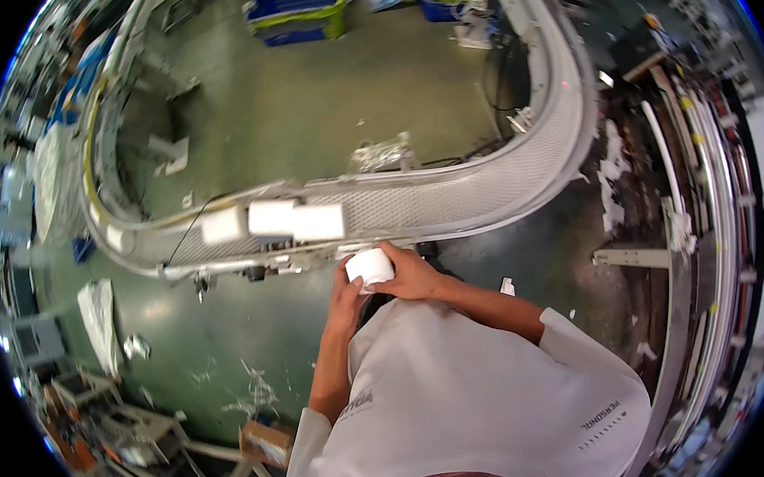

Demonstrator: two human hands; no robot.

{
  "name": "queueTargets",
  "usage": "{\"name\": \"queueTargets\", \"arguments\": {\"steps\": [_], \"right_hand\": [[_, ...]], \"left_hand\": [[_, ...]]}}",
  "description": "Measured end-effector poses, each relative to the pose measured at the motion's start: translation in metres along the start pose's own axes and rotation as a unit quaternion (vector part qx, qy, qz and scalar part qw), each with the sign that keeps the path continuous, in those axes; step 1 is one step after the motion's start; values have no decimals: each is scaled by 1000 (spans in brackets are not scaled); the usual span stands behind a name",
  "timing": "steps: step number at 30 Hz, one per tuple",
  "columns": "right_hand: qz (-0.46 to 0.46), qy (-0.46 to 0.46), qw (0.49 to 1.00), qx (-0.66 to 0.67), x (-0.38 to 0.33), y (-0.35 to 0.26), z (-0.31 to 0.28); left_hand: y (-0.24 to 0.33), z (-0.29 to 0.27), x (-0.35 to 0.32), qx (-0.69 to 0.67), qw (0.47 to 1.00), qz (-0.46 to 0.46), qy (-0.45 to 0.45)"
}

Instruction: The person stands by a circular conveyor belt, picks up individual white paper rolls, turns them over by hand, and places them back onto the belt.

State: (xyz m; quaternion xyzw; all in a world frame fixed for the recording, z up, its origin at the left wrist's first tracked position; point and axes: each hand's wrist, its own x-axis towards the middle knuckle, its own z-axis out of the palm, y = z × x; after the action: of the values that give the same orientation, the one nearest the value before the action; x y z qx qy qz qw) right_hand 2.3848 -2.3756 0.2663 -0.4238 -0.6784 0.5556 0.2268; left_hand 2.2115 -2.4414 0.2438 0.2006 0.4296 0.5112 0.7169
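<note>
Between my two hands, in front of my body, is a white block-like item (370,267) with rounded edges; its exact kind does not show. My left hand (345,290) grips its left and near side, the thumb lying against it. From the right, my right hand (406,272) closes around its other side. Just beyond my hands runs a curved conveyor (419,207) with a pale mesh-like belt. Several white blocks ride on it to the left of my hands, among them one white block (320,222) nearest to me and another white block (223,226) farther left.
A blue and green crate (300,10) stands on the floor inside the conveyor's loop. Crumpled clear plastic (382,154) lies beyond the belt. White scraps are strewn along the right, beside a metal frame (634,257). A cardboard box (265,443) sits at the lower left.
</note>
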Motion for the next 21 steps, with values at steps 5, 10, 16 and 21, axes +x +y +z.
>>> {"name": "queueTargets", "arguments": {"steps": [5,10,16,21], "right_hand": [[-5,26,981,-192,-16,-1,-4],[37,-3,989,-145,-27,-19,-12],[65,13,989,-131,-29,-9,-1],[75,-26,988,-133,-27,-7,2]], "left_hand": [[-14,14,8,114,992,37,-38],[-23,6,13,133,991,3,-6],[-33,-1,13,190,982,-14,19],[-36,-15,12,235,972,-19,25]]}}
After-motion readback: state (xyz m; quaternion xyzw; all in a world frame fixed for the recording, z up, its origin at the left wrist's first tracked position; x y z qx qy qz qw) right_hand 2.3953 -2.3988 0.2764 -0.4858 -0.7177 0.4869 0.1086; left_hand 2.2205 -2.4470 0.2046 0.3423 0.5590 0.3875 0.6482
